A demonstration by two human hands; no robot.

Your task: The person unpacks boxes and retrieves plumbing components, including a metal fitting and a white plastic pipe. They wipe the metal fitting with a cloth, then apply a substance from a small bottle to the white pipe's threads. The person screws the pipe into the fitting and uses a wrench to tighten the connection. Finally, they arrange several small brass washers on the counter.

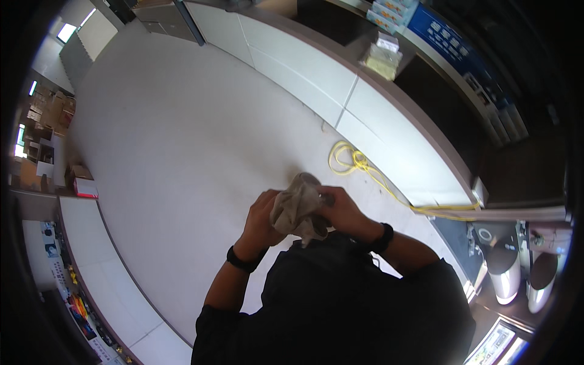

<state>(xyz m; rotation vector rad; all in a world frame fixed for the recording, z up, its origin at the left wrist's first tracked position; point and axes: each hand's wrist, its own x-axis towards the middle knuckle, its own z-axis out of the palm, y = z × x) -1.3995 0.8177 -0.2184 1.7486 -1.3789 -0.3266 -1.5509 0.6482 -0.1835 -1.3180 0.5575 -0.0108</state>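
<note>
A crumpled beige-brown cloth (296, 207) is held up in front of my body, above the floor. My left hand (260, 220) is closed on its left side, with the fingers partly hidden behind the folds. My right hand (347, 213) grips the cloth from the right. Beside the right fingers shows a small dark, slightly shiny thing (328, 199), too unclear to name. One end of the cloth hangs down near my dark shirt. Both wrists wear black bands.
A yellow cord (347, 159) lies coiled on the pale floor (182, 121) and runs along the white-fronted counter (389, 143). Packets (383, 59) rest on its top. Shiny rounded containers (504, 274) stand at right. Low white cabinets (121, 274) and boxes (82, 182) line the left.
</note>
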